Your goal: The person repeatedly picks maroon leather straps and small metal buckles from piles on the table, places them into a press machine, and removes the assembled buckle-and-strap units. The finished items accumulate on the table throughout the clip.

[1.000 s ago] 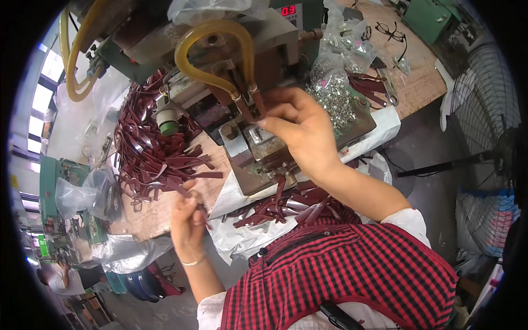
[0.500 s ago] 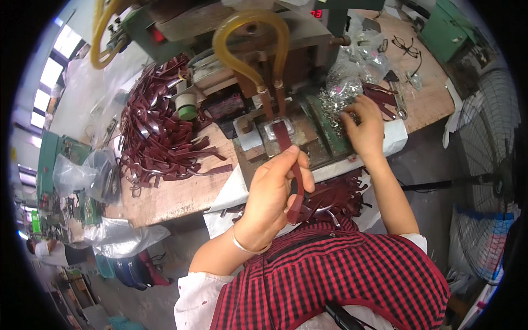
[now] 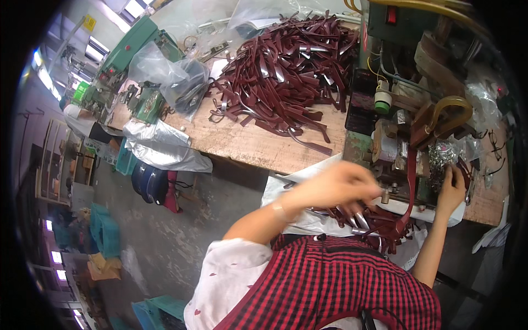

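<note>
A maroon eyeglass temple (image 3: pixel 411 184) hangs from the press head (image 3: pixel 426 129), its upper end in the machine and its curved tip pointing down toward my lap. My left hand (image 3: pixel 349 184) is in the air to the left of that temple, apart from it. Motion smears its fingers, and I see no item in them. At the right, my right hand (image 3: pixel 452 190) has its fingertips bent together at a heap of small shiny metal parts (image 3: pixel 440 159). Whatever they pinch is too small to make out. More maroon temples (image 3: pixel 379 223) lie in front of the bench edge, near my lap.
A large heap of maroon temples (image 3: pixel 286 71) covers the bench left of the press. Beyond it are a clear plastic bag (image 3: pixel 165 77) and a green machine (image 3: pixel 129 47). Eyeglasses (image 3: pixel 495 146) lie far right. Teal crates (image 3: pixel 104 231) stand on the floor at left.
My left hand has let go of the temple and moved left; the temple now hangs from the press. The view has swung left. My right hand remains at the metal parts.
</note>
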{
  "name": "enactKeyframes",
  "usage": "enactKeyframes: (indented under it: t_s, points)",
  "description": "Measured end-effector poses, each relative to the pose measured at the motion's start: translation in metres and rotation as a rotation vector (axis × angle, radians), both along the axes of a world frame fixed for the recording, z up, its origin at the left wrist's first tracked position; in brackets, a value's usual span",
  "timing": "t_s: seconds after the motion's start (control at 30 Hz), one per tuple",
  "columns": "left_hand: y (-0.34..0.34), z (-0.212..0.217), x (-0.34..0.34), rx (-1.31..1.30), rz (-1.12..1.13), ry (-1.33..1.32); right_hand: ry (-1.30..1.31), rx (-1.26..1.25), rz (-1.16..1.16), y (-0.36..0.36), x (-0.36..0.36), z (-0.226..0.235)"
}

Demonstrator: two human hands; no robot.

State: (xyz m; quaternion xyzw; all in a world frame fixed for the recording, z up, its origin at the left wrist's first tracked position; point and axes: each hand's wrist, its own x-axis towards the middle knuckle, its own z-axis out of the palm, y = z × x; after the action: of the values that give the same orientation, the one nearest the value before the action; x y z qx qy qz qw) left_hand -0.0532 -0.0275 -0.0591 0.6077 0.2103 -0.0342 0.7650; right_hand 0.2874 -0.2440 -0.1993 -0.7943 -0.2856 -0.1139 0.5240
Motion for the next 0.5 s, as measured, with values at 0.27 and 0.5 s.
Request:
enactKeyframes:
  t_s: [0.27, 0.5]
  points:
    - [0.251, -0.111, -0.182, 1.453, 1.024, 1.039, 0.094, 0.090, 0.109, 0.014, -0.020, 0.028]
    - [0.318, -0.154, -0.212, 1.285, 1.058, 1.008, 0.163, 0.042, 0.088, 0.026, -0.025, 0.036]
